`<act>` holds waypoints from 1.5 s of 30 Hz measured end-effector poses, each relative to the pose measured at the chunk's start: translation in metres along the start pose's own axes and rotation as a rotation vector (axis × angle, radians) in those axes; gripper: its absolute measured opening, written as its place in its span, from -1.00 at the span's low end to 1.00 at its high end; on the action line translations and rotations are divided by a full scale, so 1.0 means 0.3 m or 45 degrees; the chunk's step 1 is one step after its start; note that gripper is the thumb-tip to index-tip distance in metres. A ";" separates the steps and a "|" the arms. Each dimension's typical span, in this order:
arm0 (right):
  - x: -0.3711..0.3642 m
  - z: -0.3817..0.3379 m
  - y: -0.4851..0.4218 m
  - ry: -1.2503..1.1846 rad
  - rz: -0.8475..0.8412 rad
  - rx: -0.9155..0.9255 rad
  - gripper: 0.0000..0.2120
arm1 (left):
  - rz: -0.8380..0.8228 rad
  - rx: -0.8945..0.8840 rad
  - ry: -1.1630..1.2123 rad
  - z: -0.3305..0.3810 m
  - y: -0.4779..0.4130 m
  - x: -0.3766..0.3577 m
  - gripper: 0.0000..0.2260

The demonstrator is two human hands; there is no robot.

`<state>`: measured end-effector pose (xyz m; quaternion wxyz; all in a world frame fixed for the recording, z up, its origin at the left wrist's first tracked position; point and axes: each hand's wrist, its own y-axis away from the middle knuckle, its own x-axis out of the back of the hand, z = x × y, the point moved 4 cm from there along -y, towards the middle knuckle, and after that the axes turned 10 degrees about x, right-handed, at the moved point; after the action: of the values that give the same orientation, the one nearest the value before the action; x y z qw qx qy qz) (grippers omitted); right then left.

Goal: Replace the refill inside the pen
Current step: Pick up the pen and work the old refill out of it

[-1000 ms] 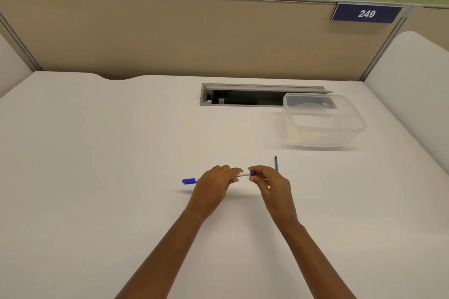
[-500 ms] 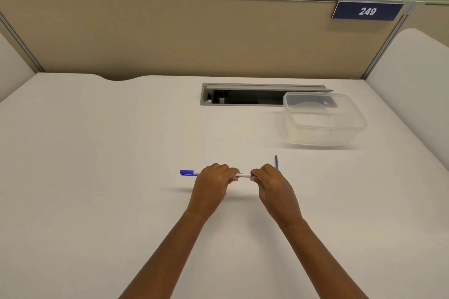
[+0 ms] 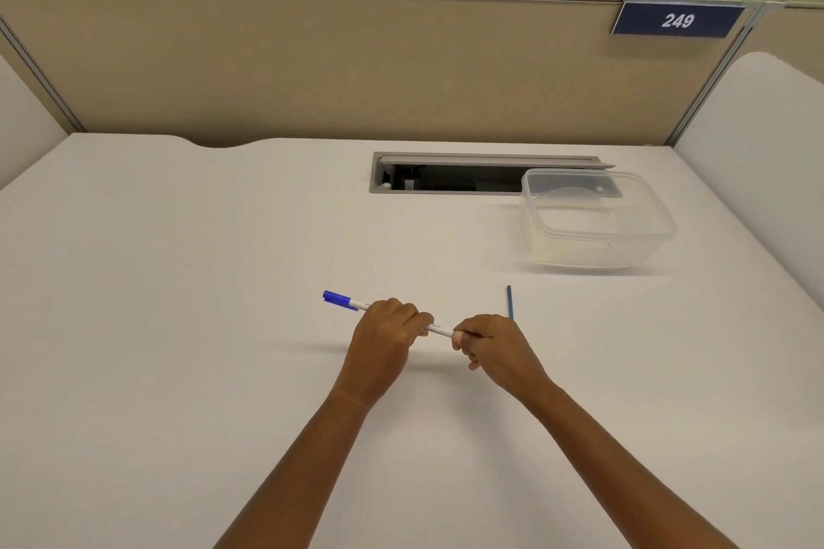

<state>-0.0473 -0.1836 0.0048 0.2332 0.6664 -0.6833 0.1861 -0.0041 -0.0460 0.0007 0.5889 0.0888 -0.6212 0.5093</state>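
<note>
Left of the clear plastic container (image 3: 597, 221) and nearer the person, a white pen (image 3: 439, 329) with a blue cap (image 3: 337, 298) is being held just above the white desk (image 3: 178, 281); it is slanting so that the capped end is pointing left and away. Working rightward from the cap, the left hand (image 3: 383, 341) is wrapping its fingers (image 3: 412, 319) around the middle of the barrel, knuckles up. A short stretch of bare barrel is showing between the hands. The right hand (image 3: 497, 348) is closing its fingers (image 3: 463, 337) over the pen's other end, hiding the tip. Just beyond that hand, toward the container, a thin blue refill (image 3: 509, 301) is lying on the desk, its near end disappearing behind the knuckles. Behind the container's left side, a cable slot (image 3: 446, 178) is sitting open in the desk
</note>
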 end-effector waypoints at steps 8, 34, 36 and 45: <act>0.011 -0.012 -0.010 -0.523 -0.241 -0.189 -0.69 | -0.005 0.056 0.025 -0.004 -0.017 0.018 -0.79; -0.004 -0.010 0.017 -0.932 -0.203 -0.448 -0.67 | 0.136 -0.016 0.022 0.005 -0.023 0.048 -0.81; -0.001 -0.011 0.016 -0.908 -0.162 -0.421 -0.67 | 0.117 0.021 0.077 0.003 -0.022 0.040 -0.81; 0.033 0.003 0.011 -0.641 0.140 -0.192 -0.66 | -0.016 1.210 1.149 -0.034 0.016 0.025 -0.43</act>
<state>-0.0506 -0.1923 0.0098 0.0947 0.6344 -0.7668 -0.0245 -0.0031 -0.0326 0.0021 0.6914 0.1205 -0.0198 0.7121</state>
